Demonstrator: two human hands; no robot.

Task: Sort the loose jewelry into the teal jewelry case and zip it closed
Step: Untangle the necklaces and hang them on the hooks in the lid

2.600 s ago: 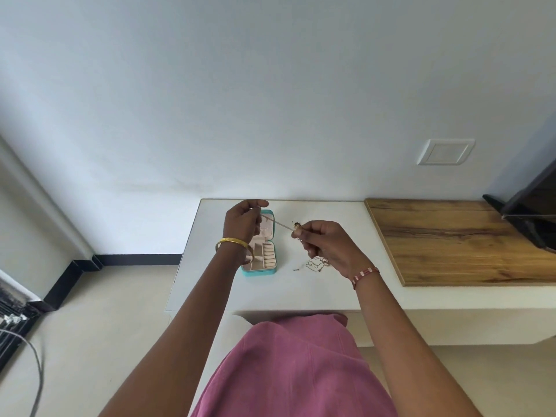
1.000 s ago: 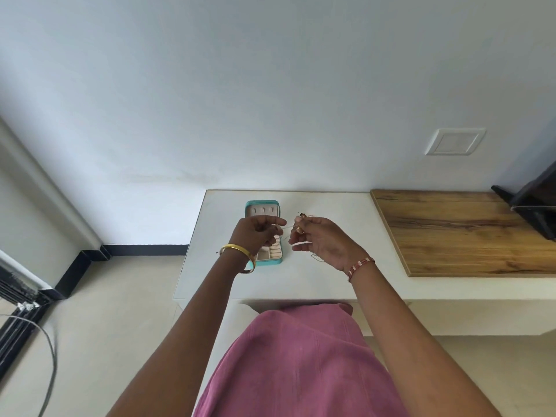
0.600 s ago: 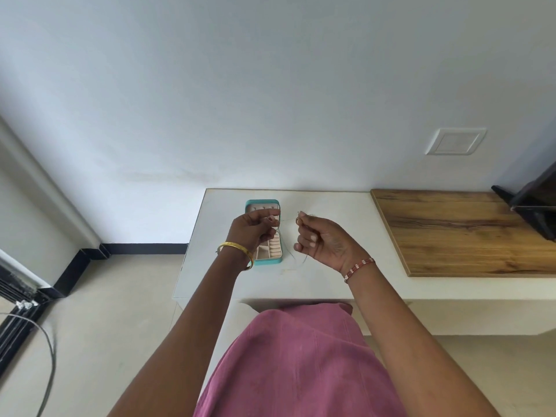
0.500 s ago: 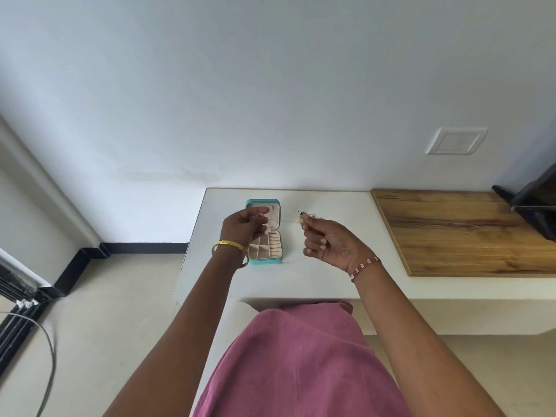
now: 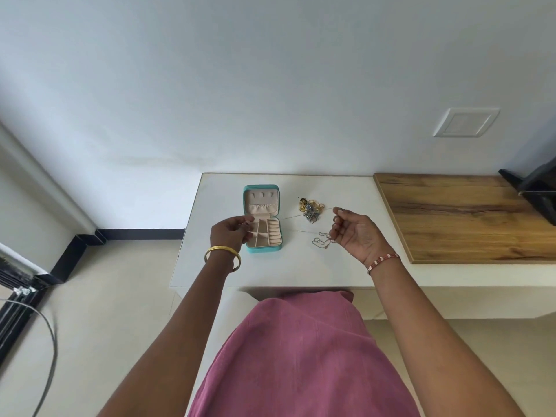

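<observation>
Both hands are raised over the table, apart from each other, with a thin chain stretched between them. Nearest the camera is a pink garment at the bottom of the view, with two bare forearms reaching forward from it. On the left wrist sits a gold bangle; on the right wrist, a red and white beaded bracelet. Left hand hovers at the left edge of the case, its thumb and fingertips pinched together on one end of the chain. Right hand is turned palm up with its fingers curled, and the chain's other end seems to be caught at its fingertips, though the grip is too fine to see plainly. Below that hand another chain lies coiled on the table. Teal outside and beige inside, the case lies open, its tray of compartments toward the person and its lid tilted up behind. Farther back, right of the lid, a small heap of jewelry rests on the table. Right of the table lies a wooden top; behind rises a white wall.
</observation>
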